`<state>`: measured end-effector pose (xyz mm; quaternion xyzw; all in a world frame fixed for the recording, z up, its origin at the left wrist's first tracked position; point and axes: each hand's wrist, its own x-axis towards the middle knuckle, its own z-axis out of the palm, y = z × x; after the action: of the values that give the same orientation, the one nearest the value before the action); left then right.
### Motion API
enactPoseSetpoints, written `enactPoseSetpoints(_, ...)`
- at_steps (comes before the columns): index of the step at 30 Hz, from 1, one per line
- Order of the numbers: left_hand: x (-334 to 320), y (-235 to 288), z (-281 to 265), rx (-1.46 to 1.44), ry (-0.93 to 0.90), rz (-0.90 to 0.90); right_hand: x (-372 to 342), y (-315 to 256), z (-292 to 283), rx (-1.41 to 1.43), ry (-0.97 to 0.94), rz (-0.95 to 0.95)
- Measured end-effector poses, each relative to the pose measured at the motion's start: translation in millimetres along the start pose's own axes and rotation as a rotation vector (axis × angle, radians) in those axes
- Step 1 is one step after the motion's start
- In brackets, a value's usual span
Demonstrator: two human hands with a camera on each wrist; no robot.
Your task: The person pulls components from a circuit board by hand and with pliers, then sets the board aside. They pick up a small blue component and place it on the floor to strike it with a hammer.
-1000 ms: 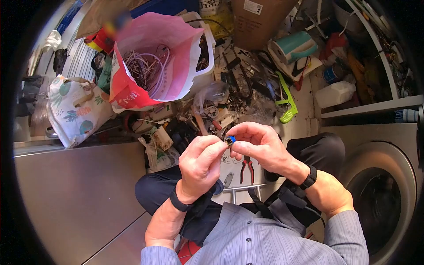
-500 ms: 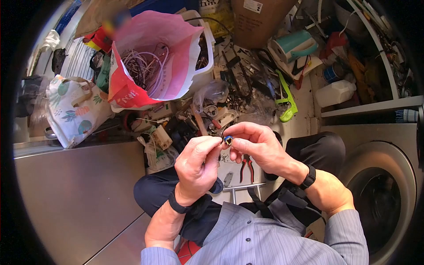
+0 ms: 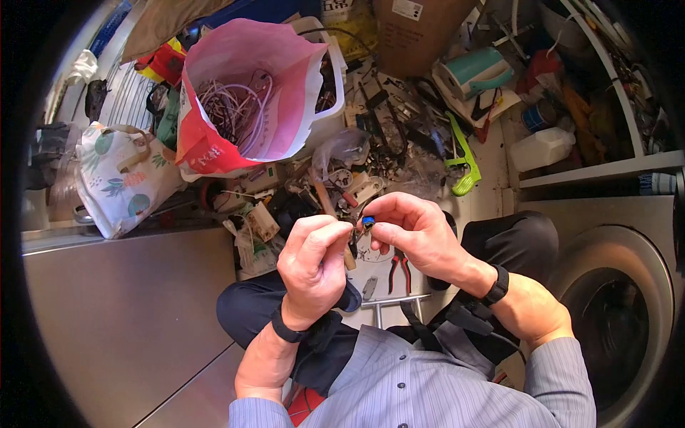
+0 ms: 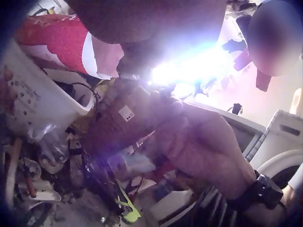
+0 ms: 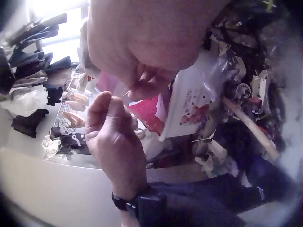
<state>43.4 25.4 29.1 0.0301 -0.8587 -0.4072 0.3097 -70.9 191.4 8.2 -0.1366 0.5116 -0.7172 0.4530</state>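
Observation:
Thumb and fingers of the right hand [image 3: 421, 235] pinch a small blue part [image 3: 368, 222] with a dark end. Just left of it, the left hand [image 3: 312, 267] has thumb and index finger pressed together on what looks like a thin strand; its far end is too small to make out. A narrow gap separates the two hands. In the left wrist view the right hand [image 4: 203, 137] is partly washed out by glare. The right wrist view shows the left hand [image 5: 116, 137] with its fingertips together, facing the right hand [image 5: 147, 42].
Red-handled pliers [image 3: 399, 274] lie on the floor below the hands. Beyond are a pink bag [image 3: 296, 107] of wires, a white bin [image 3: 335, 85], a green-handled tool [image 3: 464, 157] and scattered parts. A washing machine [image 3: 571, 221] stands right, a grey cabinet [image 3: 128, 314] left.
The left hand has shifted slightly left, away from the blue part, widening the gap between the hands. The right hand has stayed nearly in place while the blue part has turned in its fingers.

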Motion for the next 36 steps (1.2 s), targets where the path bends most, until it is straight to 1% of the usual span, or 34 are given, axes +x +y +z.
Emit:
enactPoseSetpoints(6,0,5,0,-0.008,0.010,-0.048,-3,-2,-2,0.022,0.008,0.027)
enactPoseSetpoints(9,-2,7,0,-0.047,0.001,-0.080,-9,-5,1,0.022,0.031,0.003)
enactPoseSetpoints(11,-3,6,1,-0.108,0.030,-0.144,-12,-15,4,-0.029,0.072,-0.040)
enactPoseSetpoints(12,-3,7,-3,-0.080,0.014,-0.138,-14,-23,4,-0.028,0.076,-0.032)
enactPoseSetpoints(14,-4,4,-10,-0.111,0.065,-0.182,-20,-36,-1,-0.113,0.183,-0.094)
enactPoseSetpoints(15,-2,3,-14,-0.140,0.170,-0.243,-23,-38,-8,-0.106,0.200,-0.150)
enactPoseSetpoints(16,-1,-3,-20,-0.195,0.226,-0.245,-28,-46,-11,-0.120,0.220,-0.201)
enactPoseSetpoints(18,5,1,-33,-0.205,0.309,-0.314,-39,-53,-11,-0.088,0.271,-0.271)
enactPoseSetpoints(19,3,-2,-39,-0.263,0.313,-0.335,-43,-52,-11,-0.064,0.276,-0.275)
enactPoseSetpoints(20,1,-2,-42,-0.262,0.315,-0.331,-47,-50,-9,-0.065,0.274,-0.279)
enactPoseSetpoints(22,-8,1,-44,-0.455,0.204,-0.488,-58,-43,-5,-0.104,0.263,-0.203)
enactPoseSetpoints(23,-15,6,-40,-0.464,0.126,-0.546,-65,-40,0,-0.105,0.261,-0.151)
enactPoseSetpoints(24,-23,11,-36,-0.553,0.028,-0.595,-71,-34,5,-0.119,0.240,-0.127)
enactPoseSetpoints(26,-38,28,-27,-0.684,-0.151,-0.703,-86,-23,17,-0.014,0.209,-0.070)
enactPoseSetpoints(28,-55,42,-23,-0.812,-0.305,-0.782,-103,-13,25,0.006,0.154,-0.037)
enactPoseSetpoints(29,-63,47,-23,-0.877,-0.339,-0.799,-111,-8,28,0.031,0.140,-0.063)
enactPoseSetpoints(30,-70,51,-24,-0.875,-0.341,-0.796,-118,0,31,0.057,0.127,-0.090)
enactPoseSetpoints(33,-84,61,-26,-1.040,-0.397,-0.808,-136,12,38,0.020,0.071,-0.117)
enactPoseSetpoints(36,-101,71,-21,-1.049,-0.368,-0.782,-148,21,47,-0.033,0.033,-0.094)
